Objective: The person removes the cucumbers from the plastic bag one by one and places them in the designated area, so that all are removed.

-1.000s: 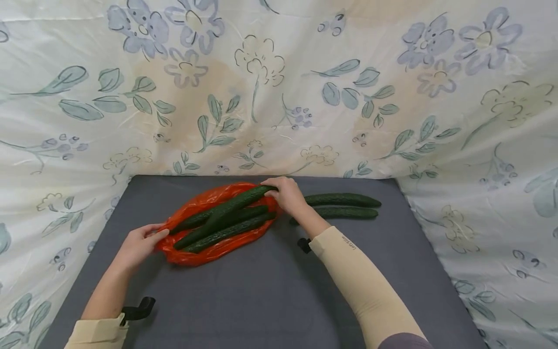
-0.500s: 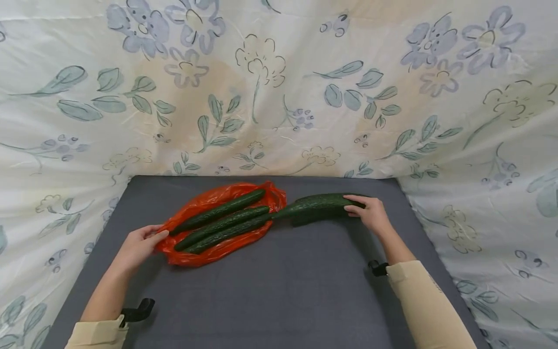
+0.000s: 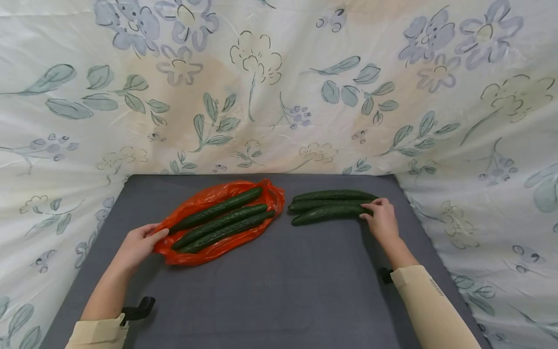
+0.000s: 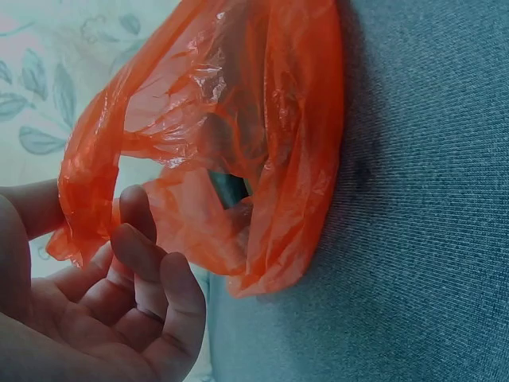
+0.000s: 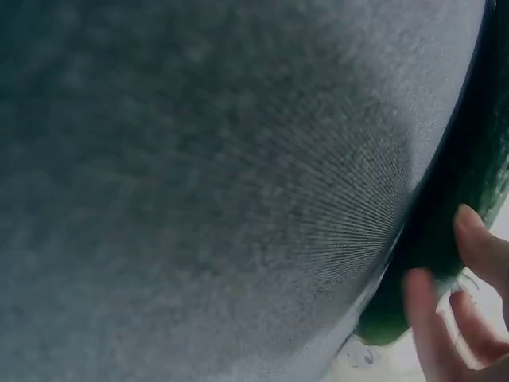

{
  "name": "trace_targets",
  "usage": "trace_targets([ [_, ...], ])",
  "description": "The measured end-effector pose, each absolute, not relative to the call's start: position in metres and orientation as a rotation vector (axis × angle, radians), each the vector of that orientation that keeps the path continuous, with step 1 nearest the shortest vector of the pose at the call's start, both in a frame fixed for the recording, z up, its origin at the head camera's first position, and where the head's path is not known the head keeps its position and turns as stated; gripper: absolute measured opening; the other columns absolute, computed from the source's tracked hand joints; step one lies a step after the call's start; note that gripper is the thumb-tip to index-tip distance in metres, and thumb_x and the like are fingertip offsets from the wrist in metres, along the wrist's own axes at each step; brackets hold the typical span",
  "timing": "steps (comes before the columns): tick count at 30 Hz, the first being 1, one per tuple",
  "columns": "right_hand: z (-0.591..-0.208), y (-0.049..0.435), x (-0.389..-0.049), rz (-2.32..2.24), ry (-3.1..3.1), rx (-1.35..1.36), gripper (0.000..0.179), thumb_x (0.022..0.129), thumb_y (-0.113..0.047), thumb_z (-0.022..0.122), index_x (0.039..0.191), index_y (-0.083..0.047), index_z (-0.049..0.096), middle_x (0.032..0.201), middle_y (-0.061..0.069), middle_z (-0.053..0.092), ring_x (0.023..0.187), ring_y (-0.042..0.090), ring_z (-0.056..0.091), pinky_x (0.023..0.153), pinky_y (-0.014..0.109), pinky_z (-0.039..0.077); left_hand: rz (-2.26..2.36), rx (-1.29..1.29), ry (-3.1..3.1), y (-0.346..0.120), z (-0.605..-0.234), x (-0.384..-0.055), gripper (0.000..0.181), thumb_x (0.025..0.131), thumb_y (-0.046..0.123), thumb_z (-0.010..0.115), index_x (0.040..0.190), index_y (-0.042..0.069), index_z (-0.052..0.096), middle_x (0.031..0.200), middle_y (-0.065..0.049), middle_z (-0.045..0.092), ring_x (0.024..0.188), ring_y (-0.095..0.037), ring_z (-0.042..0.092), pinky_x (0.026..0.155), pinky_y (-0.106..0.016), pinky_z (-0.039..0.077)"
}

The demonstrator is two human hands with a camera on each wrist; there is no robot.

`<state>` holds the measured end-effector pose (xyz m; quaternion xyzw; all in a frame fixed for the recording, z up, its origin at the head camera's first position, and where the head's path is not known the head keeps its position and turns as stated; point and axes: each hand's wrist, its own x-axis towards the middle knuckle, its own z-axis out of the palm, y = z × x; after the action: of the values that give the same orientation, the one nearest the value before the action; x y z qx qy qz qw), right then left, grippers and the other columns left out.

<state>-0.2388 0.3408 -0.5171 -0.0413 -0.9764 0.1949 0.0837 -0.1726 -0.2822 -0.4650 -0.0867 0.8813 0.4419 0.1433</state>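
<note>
An orange-red plastic bag (image 3: 202,199) lies on the left of the table, its opening spread wide. Three dark green cucumbers (image 3: 218,212) rest in it side by side. My left hand (image 3: 136,248) pinches the bag's left edge; the left wrist view shows the thin plastic (image 4: 89,187) between thumb and fingers. On the right, three more cucumbers lie nearly parallel, the far one (image 3: 333,195) at the back. My right hand (image 3: 383,222) holds the right end of the nearest cucumber (image 3: 324,213). In the right wrist view, thumb and fingertips are at that cucumber's (image 5: 437,215) end.
Dark grey cloth (image 3: 270,286) covers the table. A floral curtain (image 3: 279,97) rises behind the table's back edge and along both sides. Black wrist mounts (image 3: 139,310) show at both forearms.
My right hand has carried a cucumber out of the bag to the right and laid it in front of the other two there. The left hand stays at the bag's edge.
</note>
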Motion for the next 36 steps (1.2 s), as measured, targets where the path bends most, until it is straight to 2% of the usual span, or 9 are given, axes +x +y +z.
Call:
trace_targets([
  [5,-0.511,0.340,-0.243,0.366,-3.083,-0.140,0.040,0.083,-0.022,0.072,0.122,-0.015,0.065,0.121,0.016,0.053,0.107,0.038,0.051,0.068,0.046,0.047,1.284,-0.246,2.544,-0.282,-0.464,-0.171,0.078,0.092,0.058,0.046,0.142,-0.001,0.038,0.133,-0.025,0.051,0.103,-0.023,0.057,0.086,-0.040,0.049],
  [9,-0.509,0.342,-0.244,0.368,-3.150,-0.064,0.044,0.083,-0.024,0.072,0.125,-0.016,0.063,0.123,0.017,0.054,0.107,0.039,0.053,0.071,0.048,0.048,1.289,-0.257,2.541,-0.284,-0.463,-0.168,0.079,0.092,0.058,0.046,0.143,-0.001,0.037,0.134,-0.026,0.049,0.106,-0.026,0.056,0.088,-0.043,0.048],
  [13,-0.505,0.347,-0.245,0.584,-3.114,-0.023,0.047,0.083,-0.025,0.072,0.128,-0.014,0.060,0.128,0.018,0.052,0.111,0.039,0.052,0.078,0.051,0.047,1.270,-0.257,2.548,-0.286,-0.463,-0.167,0.079,0.092,0.059,0.046,0.143,0.000,0.037,0.135,-0.025,0.048,0.109,-0.028,0.053,0.087,-0.041,0.046],
  [19,-0.476,0.330,-0.252,1.038,-2.956,0.034,0.067,0.081,-0.040,0.073,0.140,-0.021,0.048,0.140,0.014,0.048,0.122,0.035,0.049,0.087,0.051,0.048,1.279,-0.229,2.571,-0.287,-0.462,-0.169,0.076,0.092,0.058,0.047,0.140,0.000,0.042,0.128,-0.023,0.054,0.096,-0.018,0.056,0.079,-0.032,0.047],
  [21,-0.460,0.305,-0.257,1.289,-2.872,0.086,0.072,0.080,-0.042,0.074,0.143,-0.027,0.043,0.144,0.010,0.046,0.125,0.034,0.049,0.086,0.049,0.051,1.284,-0.230,2.566,-0.286,-0.461,-0.169,0.076,0.092,0.058,0.048,0.140,0.000,0.042,0.127,-0.023,0.055,0.093,-0.016,0.057,0.078,-0.031,0.048],
  [24,-0.439,0.248,-0.264,1.591,-2.744,0.263,0.071,0.077,-0.042,0.076,0.140,-0.033,0.045,0.144,0.005,0.047,0.125,0.031,0.051,0.081,0.046,0.054,1.313,-0.239,2.546,-0.285,-0.462,-0.169,0.074,0.092,0.056,0.050,0.139,-0.001,0.042,0.123,-0.021,0.059,0.088,-0.012,0.059,0.078,-0.031,0.049],
  [27,-0.435,0.177,-0.271,1.544,-2.751,0.509,0.059,0.078,-0.042,0.075,0.132,-0.036,0.053,0.138,-0.001,0.053,0.124,0.026,0.052,0.087,0.048,0.051,1.348,-0.240,2.544,-0.285,-0.462,-0.170,0.072,0.093,0.053,0.050,0.139,-0.001,0.043,0.118,-0.020,0.062,0.084,-0.010,0.061,0.076,-0.030,0.050],
  [32,-0.473,0.086,-0.275,1.157,-2.928,0.803,0.048,0.081,-0.039,0.073,0.125,-0.027,0.062,0.129,-0.005,0.059,0.121,0.019,0.053,0.095,0.041,0.047,1.333,-0.235,2.567,-0.285,-0.465,-0.167,0.067,0.095,0.048,0.050,0.139,-0.001,0.042,0.124,-0.022,0.059,0.089,-0.012,0.060,0.077,-0.029,0.050],
  [36,-0.503,0.059,-0.272,0.896,-3.049,0.822,0.039,0.080,-0.034,0.076,0.116,-0.023,0.068,0.123,-0.005,0.062,0.118,0.018,0.054,0.095,0.036,0.047,1.324,-0.235,2.560,-0.284,-0.467,-0.163,0.067,0.095,0.049,0.049,0.140,-0.001,0.042,0.128,-0.023,0.055,0.096,-0.017,0.058,0.081,-0.032,0.049],
])
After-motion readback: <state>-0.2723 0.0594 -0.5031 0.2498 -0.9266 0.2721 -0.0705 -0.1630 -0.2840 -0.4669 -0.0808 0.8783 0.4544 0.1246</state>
